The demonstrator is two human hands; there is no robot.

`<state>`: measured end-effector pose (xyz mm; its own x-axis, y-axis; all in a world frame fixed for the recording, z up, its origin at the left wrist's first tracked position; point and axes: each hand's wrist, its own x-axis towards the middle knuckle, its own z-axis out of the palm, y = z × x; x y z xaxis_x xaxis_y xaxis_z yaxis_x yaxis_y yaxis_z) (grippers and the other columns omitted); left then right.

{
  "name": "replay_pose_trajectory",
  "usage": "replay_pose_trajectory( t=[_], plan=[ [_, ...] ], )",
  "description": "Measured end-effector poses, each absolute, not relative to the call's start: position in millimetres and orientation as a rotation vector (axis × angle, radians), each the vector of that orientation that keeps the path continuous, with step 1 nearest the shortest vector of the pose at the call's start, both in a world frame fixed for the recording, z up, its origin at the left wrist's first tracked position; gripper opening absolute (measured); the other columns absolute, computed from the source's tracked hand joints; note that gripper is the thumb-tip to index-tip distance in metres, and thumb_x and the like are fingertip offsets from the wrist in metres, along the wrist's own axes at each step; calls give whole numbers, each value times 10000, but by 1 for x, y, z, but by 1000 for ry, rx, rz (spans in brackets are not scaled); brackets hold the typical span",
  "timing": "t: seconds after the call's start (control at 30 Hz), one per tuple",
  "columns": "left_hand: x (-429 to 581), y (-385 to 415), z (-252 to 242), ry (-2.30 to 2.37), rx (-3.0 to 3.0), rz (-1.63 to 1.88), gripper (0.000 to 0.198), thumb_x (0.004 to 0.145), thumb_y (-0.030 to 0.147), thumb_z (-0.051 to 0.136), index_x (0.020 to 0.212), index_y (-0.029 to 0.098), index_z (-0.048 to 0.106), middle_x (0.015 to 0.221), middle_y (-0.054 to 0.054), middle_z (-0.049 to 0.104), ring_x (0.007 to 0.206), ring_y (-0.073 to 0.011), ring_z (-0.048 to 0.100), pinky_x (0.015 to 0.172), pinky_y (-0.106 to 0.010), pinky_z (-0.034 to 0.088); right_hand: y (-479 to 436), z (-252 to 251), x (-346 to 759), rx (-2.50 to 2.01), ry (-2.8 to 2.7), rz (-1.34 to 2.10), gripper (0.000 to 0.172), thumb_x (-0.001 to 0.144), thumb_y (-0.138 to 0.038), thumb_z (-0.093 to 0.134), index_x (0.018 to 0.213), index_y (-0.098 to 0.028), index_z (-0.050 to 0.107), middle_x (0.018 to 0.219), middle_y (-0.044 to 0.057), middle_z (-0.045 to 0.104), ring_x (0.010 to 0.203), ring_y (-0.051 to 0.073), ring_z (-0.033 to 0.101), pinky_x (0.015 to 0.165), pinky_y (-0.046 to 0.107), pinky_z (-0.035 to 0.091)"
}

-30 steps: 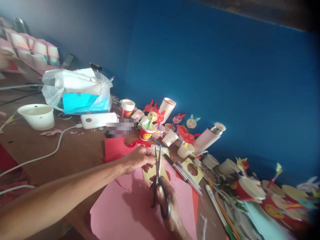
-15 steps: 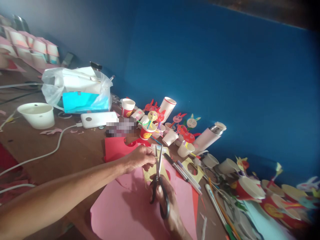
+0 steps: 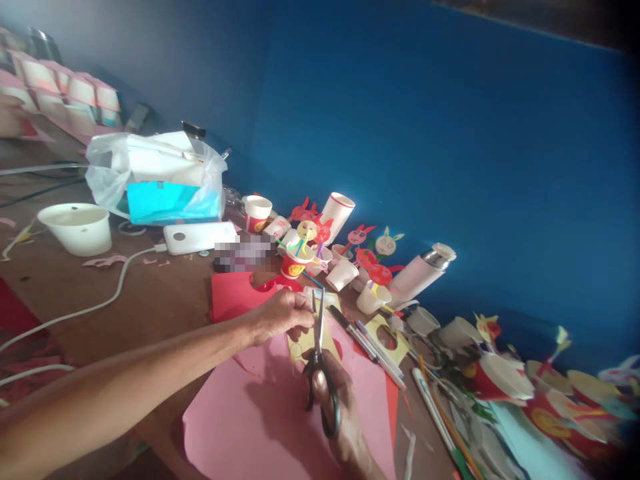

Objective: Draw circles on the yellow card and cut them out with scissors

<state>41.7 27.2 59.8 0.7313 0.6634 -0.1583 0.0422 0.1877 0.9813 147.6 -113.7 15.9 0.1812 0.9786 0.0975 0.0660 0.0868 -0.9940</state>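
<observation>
Several cups beyond the scissors hold paper animals.

Head cam here: surface is viewed forward and down, pretty close, kinda tilted, blue wall caught far behind.

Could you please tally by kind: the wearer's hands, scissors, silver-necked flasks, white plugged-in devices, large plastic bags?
Wearer's left hand and right hand: 2
Scissors: 1
Silver-necked flask: 1
White plugged-in device: 1
Large plastic bag: 1
Total: 6
</observation>
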Motion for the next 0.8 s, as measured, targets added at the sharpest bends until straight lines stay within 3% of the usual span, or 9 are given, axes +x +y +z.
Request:
replay_pose_trajectory(
  t=[0.8],
  plan=[
    [37,33,62,591,1316,411,183,601,280,690,651,117,626,575,-12,573,519,-111,532,516,-245,458,-116,23,147,-1343,-1151,890,474,771,-600,538,925,-155,588,489,-47,458,440,97,401,422,212,366]
  ],
)
